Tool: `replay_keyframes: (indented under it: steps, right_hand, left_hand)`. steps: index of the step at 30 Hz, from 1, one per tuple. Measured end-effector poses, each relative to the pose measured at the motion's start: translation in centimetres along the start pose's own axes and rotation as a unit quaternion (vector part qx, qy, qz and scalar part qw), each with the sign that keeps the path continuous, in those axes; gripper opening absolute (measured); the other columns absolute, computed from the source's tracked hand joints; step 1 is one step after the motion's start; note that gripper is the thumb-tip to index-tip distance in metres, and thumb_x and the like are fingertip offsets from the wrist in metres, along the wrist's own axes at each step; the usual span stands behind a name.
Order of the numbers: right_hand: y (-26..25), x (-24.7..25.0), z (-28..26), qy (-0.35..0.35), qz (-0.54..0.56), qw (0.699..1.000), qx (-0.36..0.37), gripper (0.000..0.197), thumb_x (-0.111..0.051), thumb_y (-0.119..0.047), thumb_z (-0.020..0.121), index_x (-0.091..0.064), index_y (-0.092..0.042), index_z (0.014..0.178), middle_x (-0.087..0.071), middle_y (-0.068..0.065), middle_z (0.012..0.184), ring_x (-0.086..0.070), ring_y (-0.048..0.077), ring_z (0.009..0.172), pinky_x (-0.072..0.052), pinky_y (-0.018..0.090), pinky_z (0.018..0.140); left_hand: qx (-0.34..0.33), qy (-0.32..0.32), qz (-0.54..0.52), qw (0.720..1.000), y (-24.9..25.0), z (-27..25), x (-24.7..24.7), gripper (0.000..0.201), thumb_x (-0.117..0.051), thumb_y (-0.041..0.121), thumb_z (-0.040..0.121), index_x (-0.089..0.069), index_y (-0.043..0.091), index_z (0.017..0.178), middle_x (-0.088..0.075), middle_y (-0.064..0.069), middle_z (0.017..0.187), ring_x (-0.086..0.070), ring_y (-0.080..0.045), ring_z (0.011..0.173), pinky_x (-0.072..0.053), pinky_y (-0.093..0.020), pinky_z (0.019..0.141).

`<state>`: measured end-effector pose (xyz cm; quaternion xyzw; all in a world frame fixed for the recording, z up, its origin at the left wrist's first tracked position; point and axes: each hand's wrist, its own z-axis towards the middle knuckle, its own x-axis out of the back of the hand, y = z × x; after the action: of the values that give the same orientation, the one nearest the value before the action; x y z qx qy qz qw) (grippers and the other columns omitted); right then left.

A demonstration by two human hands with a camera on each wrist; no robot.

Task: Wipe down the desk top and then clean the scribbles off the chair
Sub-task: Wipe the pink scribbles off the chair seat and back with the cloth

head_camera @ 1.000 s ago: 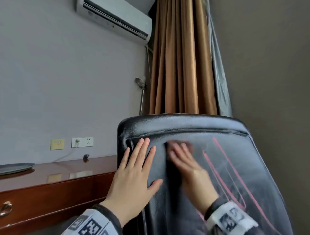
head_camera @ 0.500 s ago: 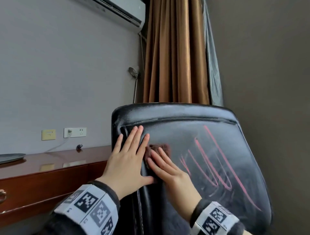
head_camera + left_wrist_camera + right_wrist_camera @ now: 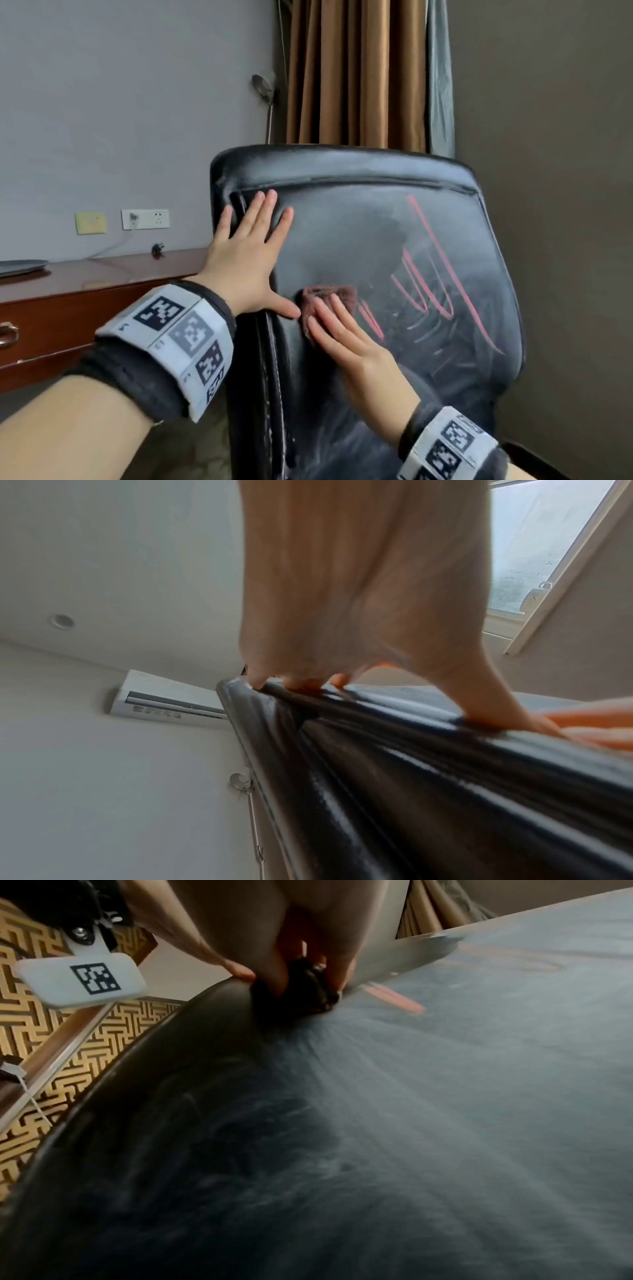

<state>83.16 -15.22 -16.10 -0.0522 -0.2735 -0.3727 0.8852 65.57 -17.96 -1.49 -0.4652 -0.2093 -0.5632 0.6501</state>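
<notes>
The black leather chair back (image 3: 359,219) fills the middle of the head view, tilted toward me. Pink scribbles (image 3: 431,274) run across its right half, and smeared streaks lie below them. My left hand (image 3: 250,253) lies flat on the upper left of the chair back with fingers spread and straight. My right hand (image 3: 342,329) presses a small dark reddish cloth (image 3: 325,296) against the leather with straight fingers, just left of the scribbles. The right wrist view shows the cloth (image 3: 301,991) under my fingertips and the chair surface (image 3: 411,1123). The left wrist view shows my left hand (image 3: 359,615) on the chair's edge (image 3: 377,750).
A brown wooden desk (image 3: 85,284) with a drawer handle (image 3: 7,334) stands to the left against the wall. A grey tray (image 3: 20,265) lies on it. Wall sockets (image 3: 145,219), a lamp (image 3: 265,89) and a brown curtain (image 3: 356,68) are behind the chair.
My right hand with the cloth has slid down the chair back from near the top to the middle. The left hand has stayed flat on the upper left. The view has come closer.
</notes>
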Motion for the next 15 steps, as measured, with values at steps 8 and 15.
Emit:
replay_keyframes:
  steps: [8,15]
  right_hand:
    - [5.3,1.8,2.4,0.063,-0.027,0.979,-0.193,0.067,-0.054,0.014,0.066,-0.052,-0.004,0.13,-0.039,0.018,0.144,-0.031,0.042,0.133,-0.043,0.054,0.098]
    - [2.1,1.1,-1.1,-0.053,-0.016,0.998,0.02,0.068,-0.022,0.001,0.074,-0.046,-0.008,0.137,-0.034,0.007,0.148,-0.023,0.024,0.14,-0.011,0.021,0.116]
  left_hand:
    - [0.004,-0.009,-0.02,1.0,0.3,0.4,0.0,0.139,-0.062,0.079,0.054,0.024,0.02,0.146,0.036,-0.007,0.15,0.032,-0.018,0.139,0.009,-0.049,0.114]
    - [0.001,-0.002,-0.021,1.0,0.5,0.5,-0.3,0.138,-0.063,0.078,0.054,0.023,0.021,0.146,0.035,-0.006,0.151,0.03,-0.018,0.139,0.008,-0.051,0.115]
